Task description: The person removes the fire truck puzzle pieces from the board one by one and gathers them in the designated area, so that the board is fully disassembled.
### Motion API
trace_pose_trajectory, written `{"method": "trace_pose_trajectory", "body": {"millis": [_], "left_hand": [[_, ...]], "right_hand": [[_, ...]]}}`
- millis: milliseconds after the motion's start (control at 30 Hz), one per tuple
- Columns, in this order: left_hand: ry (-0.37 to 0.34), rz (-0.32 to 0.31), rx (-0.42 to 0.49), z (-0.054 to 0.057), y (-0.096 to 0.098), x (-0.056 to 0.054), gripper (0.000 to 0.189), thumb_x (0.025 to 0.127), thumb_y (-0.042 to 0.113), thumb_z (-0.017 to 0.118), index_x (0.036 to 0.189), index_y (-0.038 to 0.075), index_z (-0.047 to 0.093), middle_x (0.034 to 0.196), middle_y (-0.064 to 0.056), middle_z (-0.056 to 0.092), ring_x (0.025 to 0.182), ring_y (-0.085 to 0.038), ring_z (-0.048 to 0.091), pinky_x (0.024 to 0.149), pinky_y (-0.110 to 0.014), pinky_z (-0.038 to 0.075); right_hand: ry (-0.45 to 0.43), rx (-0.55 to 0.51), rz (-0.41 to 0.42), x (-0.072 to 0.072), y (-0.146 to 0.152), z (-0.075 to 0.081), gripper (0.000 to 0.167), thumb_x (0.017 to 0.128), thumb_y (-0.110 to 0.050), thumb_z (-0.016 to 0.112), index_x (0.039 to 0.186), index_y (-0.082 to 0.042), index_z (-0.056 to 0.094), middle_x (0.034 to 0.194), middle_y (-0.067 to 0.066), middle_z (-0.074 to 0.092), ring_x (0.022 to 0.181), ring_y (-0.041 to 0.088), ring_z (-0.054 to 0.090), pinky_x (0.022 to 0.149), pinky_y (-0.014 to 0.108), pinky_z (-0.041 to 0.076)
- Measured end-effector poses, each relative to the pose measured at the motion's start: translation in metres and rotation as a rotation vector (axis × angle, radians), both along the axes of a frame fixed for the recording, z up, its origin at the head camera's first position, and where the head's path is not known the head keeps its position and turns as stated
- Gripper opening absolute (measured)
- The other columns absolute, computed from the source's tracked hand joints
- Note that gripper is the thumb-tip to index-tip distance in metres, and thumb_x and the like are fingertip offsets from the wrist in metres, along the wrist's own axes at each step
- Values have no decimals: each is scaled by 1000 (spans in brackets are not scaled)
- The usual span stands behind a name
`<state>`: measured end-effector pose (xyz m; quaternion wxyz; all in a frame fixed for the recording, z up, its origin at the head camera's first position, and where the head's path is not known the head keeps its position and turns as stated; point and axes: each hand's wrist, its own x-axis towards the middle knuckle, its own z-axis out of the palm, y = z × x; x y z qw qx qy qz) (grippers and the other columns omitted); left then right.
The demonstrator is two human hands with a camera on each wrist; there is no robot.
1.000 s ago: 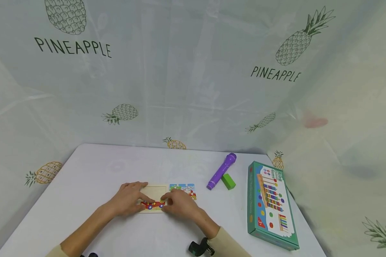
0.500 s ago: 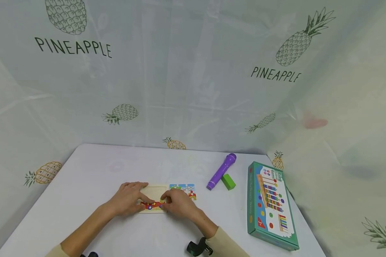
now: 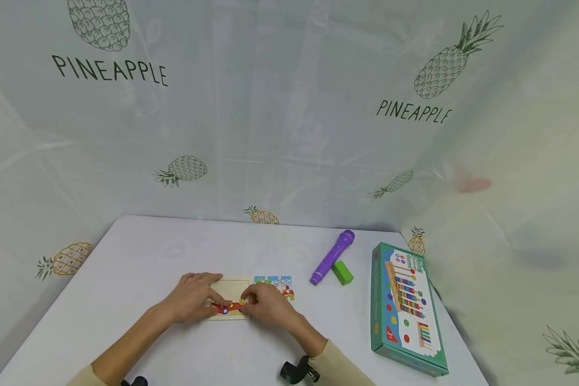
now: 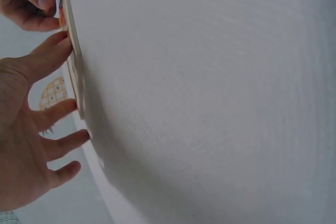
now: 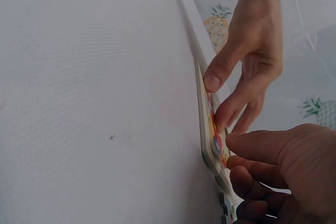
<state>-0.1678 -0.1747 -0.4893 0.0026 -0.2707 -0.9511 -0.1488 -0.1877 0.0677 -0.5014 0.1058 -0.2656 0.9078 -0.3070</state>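
Note:
A shallow wooden puzzle board (image 3: 232, 288) lies on the white table, with a red car picture (image 3: 228, 308) in its near part. My left hand (image 3: 193, 300) rests on the board's left side, fingers spread; thumb and index finger touch the car picture. From the other side, my right hand (image 3: 271, 305) pinches the right end of the red car puzzle piece between thumb and index finger. In the right wrist view, red and yellow parts of the piece (image 5: 217, 144) show near both hands' fingertips. My fingers hide much of the picture.
Beyond my right hand lies a colourful puzzle picture (image 3: 281, 281), partly covered. A purple toy microphone (image 3: 333, 257) and a green block (image 3: 342, 273) are farther right. At the table's right edge lies a green toy box (image 3: 407, 308). A pineapple-print curtain (image 3: 289, 107) surrounds the table.
My right hand has shifted slightly left, its fingertips now covering more of the car's right end. Since half a second ago, both hands look nearly still.

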Motion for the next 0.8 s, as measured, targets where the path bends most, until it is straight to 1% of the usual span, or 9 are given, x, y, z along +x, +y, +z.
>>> {"method": "trace_pose_trajectory", "body": {"millis": [200,400,533,633,800], "left_hand": [[-1,-4,-10,0,-1,0,24,84,29,80,102,45,79,142,-17,57,130,-44,49,99,-73,31],[-24,4,-10,1,-1,0,23,83,30,80,101,44,80,143,-16,56,133,-44,47,102,-74,28],[-22,-1,-5,1,-1,1,19,84,34,80,100,44,80,143,-16,57,131,-44,48,101,-74,29],[-13,-2,-7,0,-1,1,17,85,39,79,100,45,80,143,-16,57,131,-43,49,100,-73,30],[-14,7,-10,-1,-1,0,18,85,38,80,100,45,79,143,-15,56,131,-42,49,101,-73,30]], "right_hand": [[-6,-28,6,-1,0,-2,15,89,-18,75,102,-11,74,72,-13,55,63,-1,47,57,19,40],[7,-86,11,-1,-1,-1,10,89,-11,70,98,-12,71,72,-13,55,62,-2,48,56,18,41],[11,-75,3,1,-2,2,9,88,-9,71,97,-11,71,72,-12,55,62,-1,47,55,18,41],[-3,-87,-4,1,-1,3,8,88,-9,71,96,-12,71,72,-12,56,63,-1,48,55,18,41],[-27,-117,-10,2,0,3,6,90,-11,71,92,-15,68,76,-13,59,67,-1,51,58,18,44]]}}
